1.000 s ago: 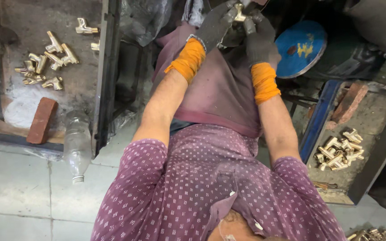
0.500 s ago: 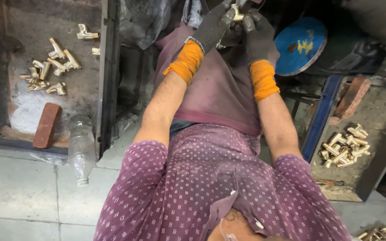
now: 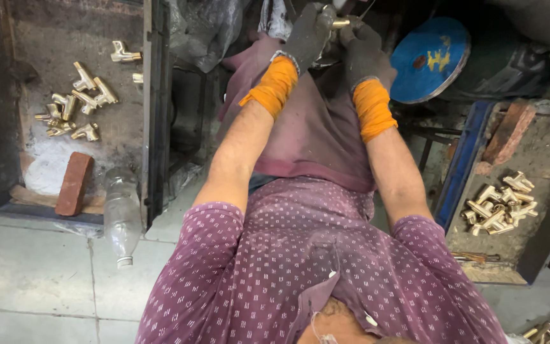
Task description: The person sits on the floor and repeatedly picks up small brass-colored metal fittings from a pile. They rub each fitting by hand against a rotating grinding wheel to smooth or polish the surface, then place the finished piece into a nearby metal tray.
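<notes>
Both my hands wear dark grey gloves with orange cuffs and meet at the top of the view. My left hand point(image 3: 309, 35) and my right hand point(image 3: 361, 51) together grip a small brass fitting point(image 3: 338, 23), of which only a short golden end shows between the fingers. The rest of the fitting is hidden by the gloves. Below the hands lie my lap in maroon cloth and my purple dotted shirt.
A dark tray point(image 3: 7, 191) on the left holds several brass fittings point(image 3: 74, 105) and a brick point(image 3: 73, 183). A clear plastic bottle point(image 3: 121, 216) lies beside it. On the right, a blue-edged box point(image 3: 456, 172) holds more brass fittings point(image 3: 498, 204). A blue disc point(image 3: 429, 60) sits behind.
My head view has shifted a little, so the hands sit slightly higher and to the right in the picture. Both hands keep their grip on the brass fitting.
</notes>
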